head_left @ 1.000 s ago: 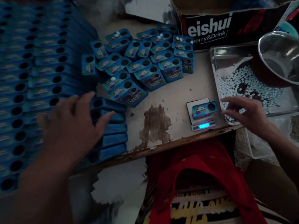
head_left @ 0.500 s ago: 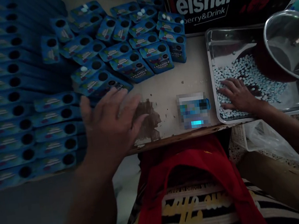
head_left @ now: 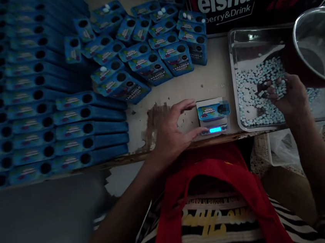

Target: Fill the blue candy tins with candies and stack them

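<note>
One scale (head_left: 215,130), many pellets (head_left: 273,66)
I see the left hand (head_left: 173,130) spread at the scale, the right hand (head_left: 292,98) cupping pellets.

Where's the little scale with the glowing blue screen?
In the head view, the scale sits right of centre under a blue box, between the left hand and the metal tray.

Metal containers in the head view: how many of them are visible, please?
2. One is the tray, on the table to the right of the scale; the other is the bowl at far right, partly outside the picture. Others may be hidden.
</note>
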Available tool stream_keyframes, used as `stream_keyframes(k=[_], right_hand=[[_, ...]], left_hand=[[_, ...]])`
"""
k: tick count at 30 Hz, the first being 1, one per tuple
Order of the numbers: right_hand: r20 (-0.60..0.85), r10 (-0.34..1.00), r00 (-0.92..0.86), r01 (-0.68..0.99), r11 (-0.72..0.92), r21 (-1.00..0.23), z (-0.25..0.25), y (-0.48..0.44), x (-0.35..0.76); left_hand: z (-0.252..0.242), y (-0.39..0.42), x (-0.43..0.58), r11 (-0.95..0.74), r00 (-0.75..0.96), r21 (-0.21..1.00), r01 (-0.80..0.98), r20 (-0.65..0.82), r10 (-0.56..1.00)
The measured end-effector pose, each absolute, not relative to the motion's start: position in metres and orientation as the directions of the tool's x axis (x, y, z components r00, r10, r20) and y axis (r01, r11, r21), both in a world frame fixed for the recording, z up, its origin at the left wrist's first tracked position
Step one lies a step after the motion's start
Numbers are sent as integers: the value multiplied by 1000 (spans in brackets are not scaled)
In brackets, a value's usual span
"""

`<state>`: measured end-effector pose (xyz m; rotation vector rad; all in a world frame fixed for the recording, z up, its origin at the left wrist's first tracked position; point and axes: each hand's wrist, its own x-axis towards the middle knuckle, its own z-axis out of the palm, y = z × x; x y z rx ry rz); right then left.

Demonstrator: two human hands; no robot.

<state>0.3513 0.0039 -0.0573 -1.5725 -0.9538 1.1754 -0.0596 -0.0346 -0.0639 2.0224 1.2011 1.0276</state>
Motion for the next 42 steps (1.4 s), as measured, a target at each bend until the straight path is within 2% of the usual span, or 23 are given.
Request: stream_keyframes(k=[3,5,8,12,17,23,27,30,34,39,42], right_hand=[[-282,943,179,-70,-274,-959,-59,1,347],[-292,940,176,-40,-290,-956,-60,-1,341],[-220,949,227,-16,-222,-975,-50,-2,328],[-60,941,334,-107,-26,-994,-11,0,301],[-25,897,442,-221,82,-972,23,9,272],[119,864,490,-154,220,-963,4,15,268],[140,863,485,-138,234,-962,-3,13,269],[95,871,482,-182,205,-962,-5,14,276],[-29,870,491,-319,149,-936,-10,21,306],[-254,815,520,-602,138,-787,-33,18,333],[-359,832,423,-662,13,-750,-50,3,329]], left_hand=[[-74,-27,-32,-358,305,858,369,252,919],[-72,-18,-19,-350,309,858,375,240,920],[-55,-4,0,-424,341,814,397,298,891],[-28,10,35,-576,415,742,343,431,802],[-24,24,77,-618,435,717,323,468,770],[-33,26,100,-590,455,746,309,429,781],[-37,25,105,-583,460,750,312,418,784],[-41,27,109,-584,461,749,312,419,783],[-41,28,105,-597,447,747,293,445,776],[-35,15,55,-529,354,787,317,419,836],[-40,1,14,-430,277,836,342,347,896]])
